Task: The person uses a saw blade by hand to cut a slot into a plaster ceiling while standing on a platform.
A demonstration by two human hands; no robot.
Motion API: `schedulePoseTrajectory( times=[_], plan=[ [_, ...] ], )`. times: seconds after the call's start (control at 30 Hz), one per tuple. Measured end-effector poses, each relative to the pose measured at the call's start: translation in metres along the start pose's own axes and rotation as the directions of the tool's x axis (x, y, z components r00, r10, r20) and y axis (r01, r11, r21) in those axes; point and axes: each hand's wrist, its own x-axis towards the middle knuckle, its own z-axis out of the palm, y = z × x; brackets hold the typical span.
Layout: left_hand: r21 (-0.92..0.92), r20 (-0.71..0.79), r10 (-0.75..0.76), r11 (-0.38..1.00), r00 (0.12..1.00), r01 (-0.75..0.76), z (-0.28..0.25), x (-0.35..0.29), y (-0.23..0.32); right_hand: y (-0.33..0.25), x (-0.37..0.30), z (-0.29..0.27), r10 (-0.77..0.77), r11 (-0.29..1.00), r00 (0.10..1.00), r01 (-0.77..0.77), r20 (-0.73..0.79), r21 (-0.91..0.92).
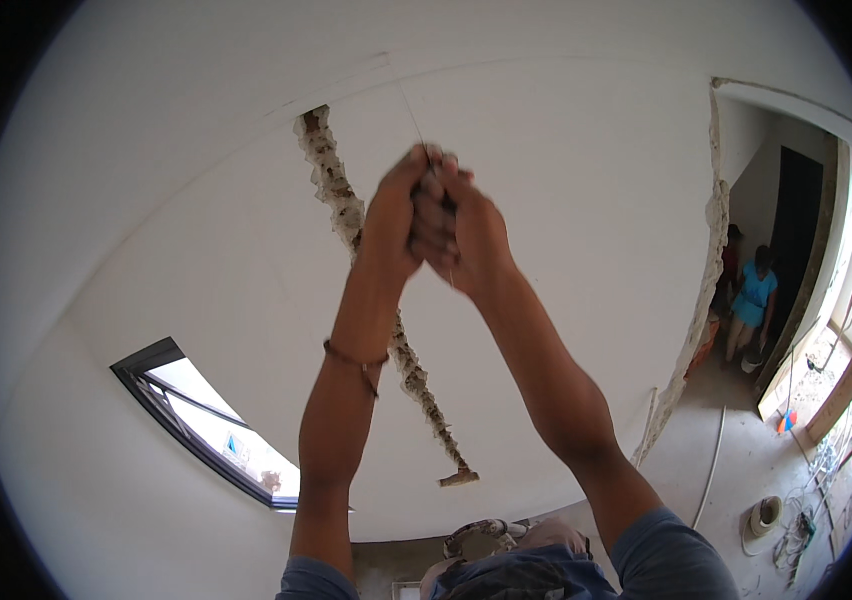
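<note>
Both my arms are raised in front of the white wall, and my hands come together high in the middle. My left hand [397,205] and my right hand [471,225] are closed around a thin wire [413,112], fingers pressed close together. The wire runs upward from my fingertips toward the top of the wall, and a short bit shows under my right palm. The fingers are slightly blurred, so the exact grip is hard to make out. Behind my left forearm runs a rough channel [334,178] chiselled into the wall. A dark bracelet circles that forearm.
A dark-framed window [208,430] stands open at the lower left. To the right, beyond a broken wall edge [717,215], a person in blue [754,295] stands in a passage near a bucket. A cable coil [765,515] and loose wires [796,540] lie on the floor.
</note>
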Motion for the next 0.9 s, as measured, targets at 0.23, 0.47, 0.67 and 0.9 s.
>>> schedulePoseTrajectory(
  times=[0.23,0.47,0.67,0.9],
  plan=[
    [0.021,0.029,-0.004,1.0,1.0,0.003,-0.001,0.053,0.042,-0.027,0.058,0.022,-0.003,0.999,0.999,0.001,-0.048,-0.039],
    [0.012,-0.047,-0.036,0.999,0.998,0.037,0.005,-0.014,-0.006,0.004,-0.014,-0.002,0.019,1.0,1.0,-0.019,-0.022,0.008],
    [0.018,-0.097,0.003,1.0,0.995,-0.001,0.011,0.024,0.03,-0.015,0.034,0.019,0.009,0.999,0.999,-0.006,-0.05,0.045],
    [0.078,-0.043,0.033,0.996,0.999,-0.029,-0.002,0.054,0.061,-0.019,0.08,0.028,-0.011,1.0,1.0,0.011,0.009,-0.015]
  ],
)
